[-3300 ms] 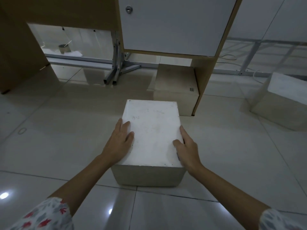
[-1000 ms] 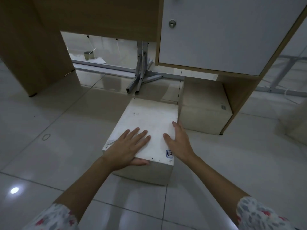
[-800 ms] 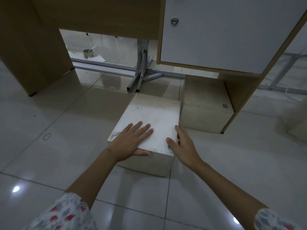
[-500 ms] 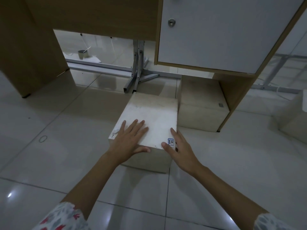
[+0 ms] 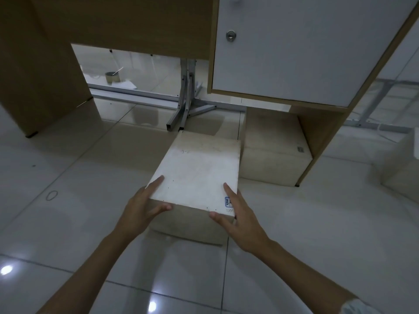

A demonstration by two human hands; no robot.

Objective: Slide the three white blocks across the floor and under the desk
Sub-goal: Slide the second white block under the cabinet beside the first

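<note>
White block (image 5: 199,173) on the floor (image 5: 68,223). Our left hand (image 5: 142,211) and right hand (image 5: 240,220) press its near corners, grips flat-fingered, unclosed.

The place looks like an office: a wood-laminate desk (image 5: 136,23) stands on a glossy white tiled floor (image 5: 68,223), with a built-in cabinet (image 5: 322,132) whose white door (image 5: 306,53) carries a small round key lock (image 5: 230,36). Behind it, grey metal frame legs (image 5: 184,98) of further furniture rest on the same tiles, where lamps glint as bright spots (image 5: 5,269)
</note>
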